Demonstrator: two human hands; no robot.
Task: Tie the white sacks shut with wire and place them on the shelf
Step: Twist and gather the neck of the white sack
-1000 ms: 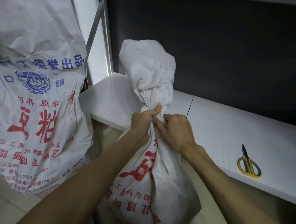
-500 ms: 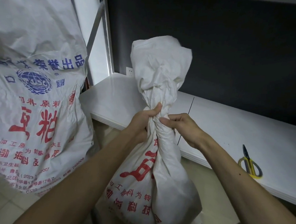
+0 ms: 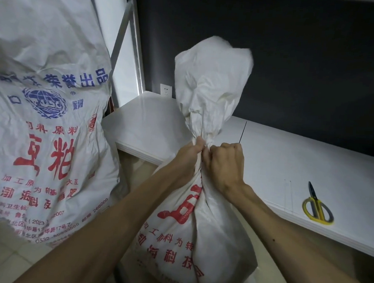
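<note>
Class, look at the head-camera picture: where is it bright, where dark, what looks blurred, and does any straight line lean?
Head view throughout: light catches the white shelf and the gathered sack, while the back wall is dark; the sack's loose top looks slightly soft, the scissors crisp; the upright post leans, likely lens distortion.

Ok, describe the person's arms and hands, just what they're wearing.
Both forearms are bare, with no sleeves in view. The left hand and right hand wear no gloves; no watch or ring shows. A small dark spot marks the right forearm.
</note>
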